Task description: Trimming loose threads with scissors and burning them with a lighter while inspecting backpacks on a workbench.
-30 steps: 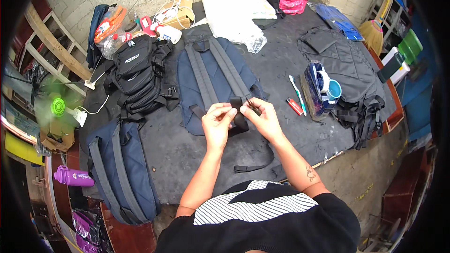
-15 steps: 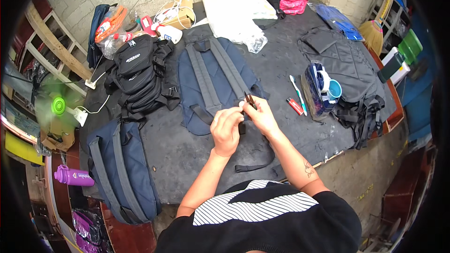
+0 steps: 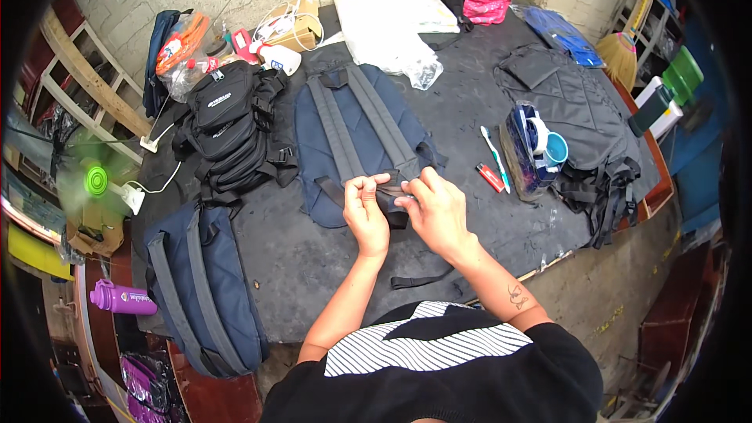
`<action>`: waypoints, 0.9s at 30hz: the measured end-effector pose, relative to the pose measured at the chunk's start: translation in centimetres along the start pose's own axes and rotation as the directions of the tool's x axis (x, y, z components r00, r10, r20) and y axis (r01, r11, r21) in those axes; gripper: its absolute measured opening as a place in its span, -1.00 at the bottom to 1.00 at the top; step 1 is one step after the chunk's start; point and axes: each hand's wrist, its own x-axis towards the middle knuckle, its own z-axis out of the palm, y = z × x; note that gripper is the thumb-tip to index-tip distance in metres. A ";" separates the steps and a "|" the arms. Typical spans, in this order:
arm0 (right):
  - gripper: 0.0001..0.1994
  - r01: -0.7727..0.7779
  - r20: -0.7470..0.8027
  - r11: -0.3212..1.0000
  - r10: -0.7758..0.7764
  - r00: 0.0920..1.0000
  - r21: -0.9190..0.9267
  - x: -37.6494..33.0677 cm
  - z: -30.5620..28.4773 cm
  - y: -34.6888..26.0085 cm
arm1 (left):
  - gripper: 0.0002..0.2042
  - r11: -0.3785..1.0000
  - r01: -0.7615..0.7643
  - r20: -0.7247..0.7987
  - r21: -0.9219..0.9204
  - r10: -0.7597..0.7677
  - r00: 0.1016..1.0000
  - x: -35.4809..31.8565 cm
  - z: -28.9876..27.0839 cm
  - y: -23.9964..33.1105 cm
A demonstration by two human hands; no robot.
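A navy backpack [image 3: 352,121] with grey shoulder straps lies back side up in front of me. At its lower right corner, my left hand [image 3: 366,215] pinches a dark strap [image 3: 389,204] between thumb and index finger. My right hand [image 3: 435,215] is closed at the strap's other side, its thumb and fingers pressed together close to the left fingertips. Between the fingertips the detail is too small to make out, and the snips cannot be clearly seen. A loose black webbing end [image 3: 421,280] lies on the table below my wrists.
A black backpack [image 3: 223,125] and another navy backpack [image 3: 204,290] lie to the left. On the right are a toothbrush [image 3: 497,160], a small red box [image 3: 491,178], a clear case with a blue tape roll [image 3: 556,149] and a dark backpack [image 3: 595,121]. A green fan [image 3: 95,180] spins at far left.
The dark snips that stuck up from my right hand no longer show there. My right hand has turned, and both hands now pinch at the strap with fingertips slightly apart.
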 end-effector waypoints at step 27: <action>-0.62 -0.631 0.239 0.772 0.600 0.764 0.076 -5.2 1.3 11.7 | -0.64 0.646 0.332 0.318 0.687 -0.678 0.663 -1.9 -11.3 3.1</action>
